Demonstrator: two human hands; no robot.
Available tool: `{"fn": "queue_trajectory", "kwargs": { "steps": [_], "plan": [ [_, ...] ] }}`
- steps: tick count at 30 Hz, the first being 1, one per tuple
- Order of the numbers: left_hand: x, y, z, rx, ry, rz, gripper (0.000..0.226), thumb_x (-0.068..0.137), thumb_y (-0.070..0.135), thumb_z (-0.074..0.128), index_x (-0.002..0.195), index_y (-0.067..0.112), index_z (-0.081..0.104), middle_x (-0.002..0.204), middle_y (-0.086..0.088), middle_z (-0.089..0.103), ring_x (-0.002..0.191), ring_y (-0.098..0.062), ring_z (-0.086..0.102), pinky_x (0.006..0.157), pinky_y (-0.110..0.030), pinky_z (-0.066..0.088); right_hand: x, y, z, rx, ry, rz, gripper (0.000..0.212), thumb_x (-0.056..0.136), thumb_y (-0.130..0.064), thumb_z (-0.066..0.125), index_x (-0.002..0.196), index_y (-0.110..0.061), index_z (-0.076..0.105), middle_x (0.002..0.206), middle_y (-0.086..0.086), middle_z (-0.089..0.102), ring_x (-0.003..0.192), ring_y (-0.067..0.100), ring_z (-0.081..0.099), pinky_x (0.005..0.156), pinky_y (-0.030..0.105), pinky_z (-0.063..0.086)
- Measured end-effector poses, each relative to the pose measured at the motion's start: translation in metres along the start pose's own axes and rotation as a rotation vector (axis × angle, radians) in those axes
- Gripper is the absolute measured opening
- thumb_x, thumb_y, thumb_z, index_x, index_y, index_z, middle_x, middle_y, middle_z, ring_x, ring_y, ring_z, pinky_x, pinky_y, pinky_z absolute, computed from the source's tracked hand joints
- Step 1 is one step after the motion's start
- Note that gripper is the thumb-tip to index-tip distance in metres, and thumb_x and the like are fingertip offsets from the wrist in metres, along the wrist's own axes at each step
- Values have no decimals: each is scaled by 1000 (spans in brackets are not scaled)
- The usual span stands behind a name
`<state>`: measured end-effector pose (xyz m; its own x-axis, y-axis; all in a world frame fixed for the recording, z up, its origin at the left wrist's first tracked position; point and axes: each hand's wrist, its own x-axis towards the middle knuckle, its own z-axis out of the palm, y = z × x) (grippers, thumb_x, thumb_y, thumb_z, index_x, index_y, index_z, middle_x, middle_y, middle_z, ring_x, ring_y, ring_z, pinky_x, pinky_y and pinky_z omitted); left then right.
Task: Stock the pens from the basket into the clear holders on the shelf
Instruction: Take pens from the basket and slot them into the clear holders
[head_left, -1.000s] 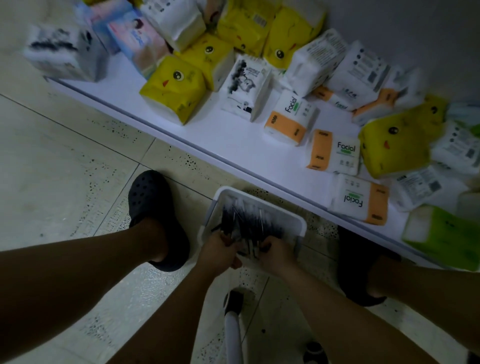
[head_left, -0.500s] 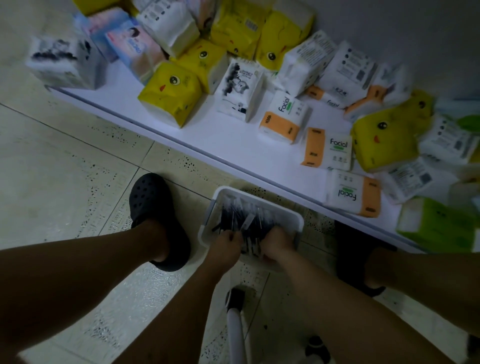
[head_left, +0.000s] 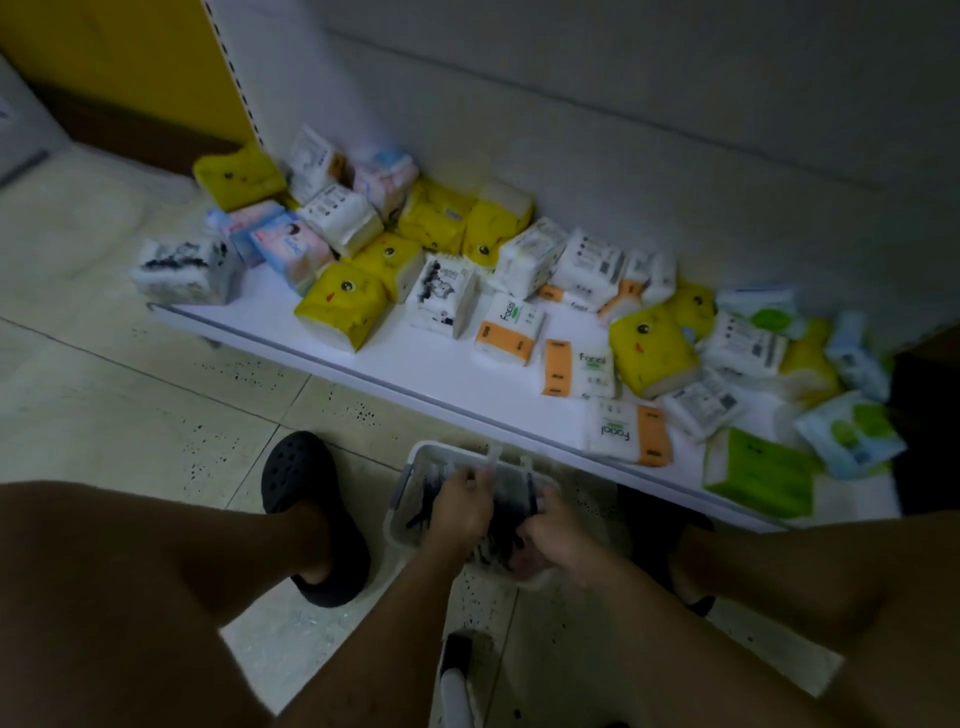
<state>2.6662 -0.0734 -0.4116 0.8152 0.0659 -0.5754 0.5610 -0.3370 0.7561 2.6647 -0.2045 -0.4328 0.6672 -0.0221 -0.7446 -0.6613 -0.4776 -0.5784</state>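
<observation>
Pens higher in left hand, right hand, near shelf edge

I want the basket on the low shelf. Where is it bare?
Bare: the front strip of the shelf ahead of the orange Facial packs, and the gap between the left-end black-and-white pack and the yellow chick pack. Crowded: the back wall and right end.

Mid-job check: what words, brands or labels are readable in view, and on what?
"Facial": left orange-and-white tissue pack.
"Facial": middle orange-and-white tissue pack.
"Facial", upside down: front orange-and-white tissue pack.
Print on the other packs: too blurred to read.
Basket: no text seen.
</observation>
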Motion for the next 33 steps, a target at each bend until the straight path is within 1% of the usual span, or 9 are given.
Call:
{"fn": "queue_trajectory", "kwargs": {
  "steps": [4,8,11,16,19,25,28,31,33],
  "plan": [
    [-19,35,-5,86,91,221,22,102,35,37,100,17,50,79,-9,60,70,-24,57,63,-34,44,-35,-26,-21,-19,123,-82,22,100,-8,36,115,-10,53,72,6,61,48,14,58,42,22,44],
    [-32,68,-14,48,129,274,21,102,30,38,98,15,51,89,-14,63,83,-37,61,70,-43,49,-68,-41,-42,75,255,-219,26,104,-25,36,89,-10,50,65,7,54,44,15,53,41,22,42],
    [-50,96,-24,51,171,357,27,102,28,37,105,8,55,98,-14,63,89,-30,59,69,-32,41,-86,-53,-53,175,307,-335,29,103,-20,39,83,-6,53,63,8,52,35,7,47,45,24,39],
    [-85,146,-35,26,132,586,18,101,35,41,108,21,51,71,-3,63,63,-18,57,62,-32,44,-132,-85,-81,397,343,-506,21,102,-6,38,99,-17,55,75,5,55,46,12,47,43,24,38],
    [-106,179,-36,-53,55,671,12,101,28,43,108,23,51,69,-2,64,56,-10,59,57,-29,49,-157,-104,-102,473,402,-602,26,101,-2,37,92,-15,58,81,3,57,47,13,46,45,27,34],
    [-154,249,-32,-160,-22,846,8,98,22,51,91,22,54,87,-6,71,73,-12,68,69,-34,56,-222,-128,-143,415,605,-830,28,100,-30,47,82,-14,61,59,-7,45,49,6,38,51,26,30],
    [-177,283,-33,-151,28,958,12,93,30,59,86,21,62,84,0,70,81,-11,67,77,-42,56,-262,-142,-164,450,623,-975,26,99,-28,49,81,-10,56,49,-3,42,39,12,38,44,26,32],
    [-205,318,-35,-154,85,1093,6,91,21,63,87,18,67,82,4,68,80,-3,62,75,-20,52,-301,-159,-186,492,621,-1083,11,99,-18,50,94,-23,59,53,1,55,45,19,54,45,30,46],
    [-223,341,-39,-137,97,1159,9,91,22,63,94,16,69,84,5,68,81,-4,63,73,-19,50,-319,-168,-203,406,688,-1132,12,97,-18,53,93,-25,62,66,-1,65,63,15,65,59,29,53]
  ]
}}
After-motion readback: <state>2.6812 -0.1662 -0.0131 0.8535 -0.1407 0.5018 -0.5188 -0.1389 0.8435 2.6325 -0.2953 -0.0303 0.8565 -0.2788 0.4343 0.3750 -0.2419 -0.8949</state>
